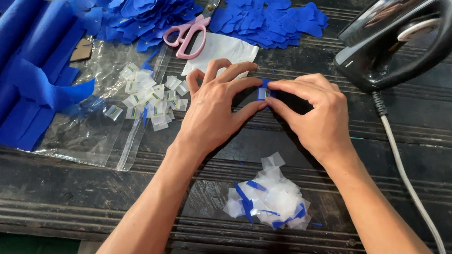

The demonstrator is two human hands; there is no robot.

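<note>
Pinching a small blue felt piece with a white label [263,93] between left hand [214,108] and right hand [309,114], fingertips pressing together around it above the dark wooden table [431,167]. Lying just below: a heap of white paper scraps [270,197].

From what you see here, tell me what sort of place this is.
Probably a small sewing or garment workbench: heaps of cut blue fabric pieces, pink-handled scissors and a black iron lie on the dark wooden table, while both hands pinch a small blue piece.
</note>
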